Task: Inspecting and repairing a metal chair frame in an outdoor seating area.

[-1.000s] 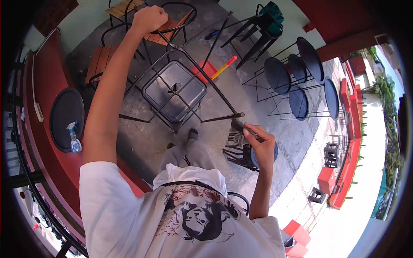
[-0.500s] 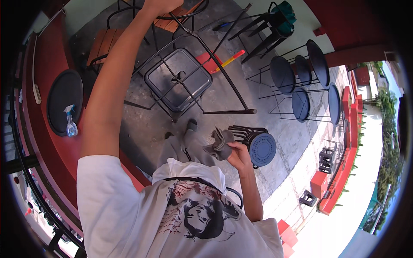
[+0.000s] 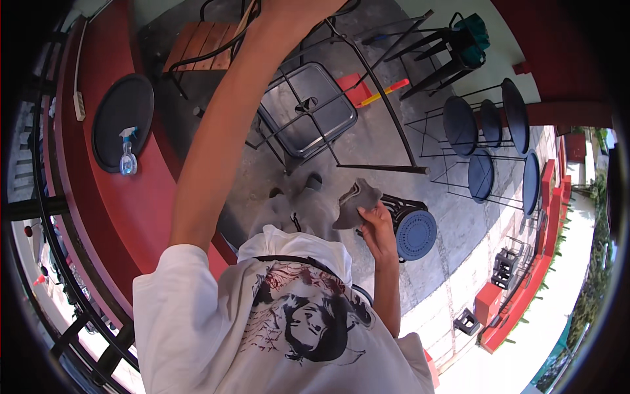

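View from a person's head, looking down past a white printed shirt to a grey concrete floor. The hands are well apart. The right hand pinches a crumpled grey cloth between thumb and fingers, in front of the body and above the floor. The left hand reaches to the top edge of the view, beside a dark metal frame; it is cut off, so its grip cannot be told. Thin crossed bars of the frame pass over a dark square panel. The cloth looks light, soft and limp, best taken by a gathered fold, leaving a loose corner free; the frame looks stiff, probably smooth, and better held along a thick outer bar than the thin ones. A round blue-topped stool stands just beside the right hand. At the left, a red surface carries a round black tray between its long edges, with a clear spray bottle by the tray's lower rim.
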`<state>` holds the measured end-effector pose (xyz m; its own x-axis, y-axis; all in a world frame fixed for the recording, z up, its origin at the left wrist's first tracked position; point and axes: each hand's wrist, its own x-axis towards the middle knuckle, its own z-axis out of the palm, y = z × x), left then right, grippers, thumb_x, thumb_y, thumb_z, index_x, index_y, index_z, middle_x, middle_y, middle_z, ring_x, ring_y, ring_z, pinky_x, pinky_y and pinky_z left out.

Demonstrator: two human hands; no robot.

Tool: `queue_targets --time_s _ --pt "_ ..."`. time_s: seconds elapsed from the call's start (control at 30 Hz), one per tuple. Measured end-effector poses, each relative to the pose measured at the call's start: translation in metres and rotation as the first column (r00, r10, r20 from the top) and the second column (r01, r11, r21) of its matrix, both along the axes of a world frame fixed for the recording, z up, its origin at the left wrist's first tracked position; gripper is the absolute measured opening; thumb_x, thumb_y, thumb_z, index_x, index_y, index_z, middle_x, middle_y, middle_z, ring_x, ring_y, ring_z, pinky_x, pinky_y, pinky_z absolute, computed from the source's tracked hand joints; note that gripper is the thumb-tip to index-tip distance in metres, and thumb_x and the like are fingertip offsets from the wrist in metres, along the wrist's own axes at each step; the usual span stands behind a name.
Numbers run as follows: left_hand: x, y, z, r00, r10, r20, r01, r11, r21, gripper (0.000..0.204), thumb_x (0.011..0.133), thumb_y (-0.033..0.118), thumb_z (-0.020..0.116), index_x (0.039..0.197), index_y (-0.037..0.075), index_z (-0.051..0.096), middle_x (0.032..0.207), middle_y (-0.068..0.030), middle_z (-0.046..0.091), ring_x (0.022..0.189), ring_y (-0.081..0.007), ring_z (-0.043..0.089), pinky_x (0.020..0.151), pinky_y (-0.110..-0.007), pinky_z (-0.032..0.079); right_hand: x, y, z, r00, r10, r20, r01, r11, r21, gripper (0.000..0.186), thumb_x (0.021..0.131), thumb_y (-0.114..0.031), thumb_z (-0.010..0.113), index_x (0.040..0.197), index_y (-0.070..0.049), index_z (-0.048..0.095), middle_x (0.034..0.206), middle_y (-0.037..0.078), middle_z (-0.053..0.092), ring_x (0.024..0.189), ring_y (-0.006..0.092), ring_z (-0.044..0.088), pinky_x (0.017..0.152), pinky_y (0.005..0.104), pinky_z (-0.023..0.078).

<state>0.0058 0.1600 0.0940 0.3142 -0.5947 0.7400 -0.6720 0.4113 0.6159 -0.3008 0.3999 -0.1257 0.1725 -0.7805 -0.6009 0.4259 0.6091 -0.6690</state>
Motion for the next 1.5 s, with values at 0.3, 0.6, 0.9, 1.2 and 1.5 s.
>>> queue_targets --time_s 0.3,0.6,0.9,1.2,1.5 --pt "-0.052 0.234 -0.178 0.842 -0.43 -0.325 0.531 0.554 0.641 0.064 0.089 0.023 0.073 0.139 0.003 0.038 0.111 -0.013 0.061 0.097 -0.0248 0.061 0.1 -0.038 0.045 0.036 -0.012 0.033 0.981 0.192 0.035 -0.183 0.968 -0.172 0.068 0.084 0.017 0.06 0.145 0.0 0.036 0.134 0.012 0.059 0.123 0.0192 0.058 0.105 0.0329 0.045" --pt "-0.05 0.243 -0.208 0.62 -0.291 -0.728 0.762 0.445 0.471 0.05 0.089 0.005 0.071 0.133 0.004 0.047 0.089 -0.0015 0.063 0.09 -0.0089 0.057 0.086 -0.025 0.043 0.054 -0.009 0.036 0.969 0.153 -0.192 -0.192 0.96 -0.202 0.094 0.077 0.017 0.069 0.155 -0.003 0.021 0.146 0.018 0.044 0.119 0.0215 0.06 0.098 0.0328 0.051" --pt "-0.046 0.244 -0.19 0.648 -0.293 -0.703 0.753 0.382 0.536 0.028 0.082 0.004 0.073 0.11 0.005 0.069 0.1 -0.0079 0.065 0.091 -0.0175 0.065 0.083 -0.034 0.051 0.06 0.011 0.026 0.613 0.114 -0.782 -0.548 0.774 -0.318 0.027 0.084 -0.001 0.073 0.111 -0.003 0.074 0.143 0.019 0.05 0.108 0.0191 0.062 0.085 0.0306 0.052" --pt "-0.059 0.229 -0.181 0.584 -0.744 -0.326 0.79 0.427 0.44 0.025 0.082 0.014 0.076 0.1 0.001 0.064 0.097 -0.0081 0.062 0.083 -0.0191 0.063 0.073 -0.031 0.049 0.025 0.013 0.002 0.945 0.223 -0.24 -0.326 0.724 -0.608 0.046 0.079 -0.003 0.077 0.123 -0.005 0.066 0.136 0.016 0.058 0.124 0.0223 0.056 0.106 0.0392 0.043" --pt "-0.072 0.201 -0.195 0.693 -0.504 -0.515 0.702 0.31 0.641 0.024 0.088 0.017 0.074 0.103 0.0 0.063 0.082 -0.0055 0.065 0.07 -0.0104 0.056 0.064 -0.029 0.047 0.013 0.019 -0.022 0.999 0.037 0.012 -0.032 0.955 -0.295 0.03 0.094 -0.004 0.063 0.122 0.003 0.062 0.112 0.008 0.071 0.1 0.0135 0.066 0.093 0.0292 0.049"
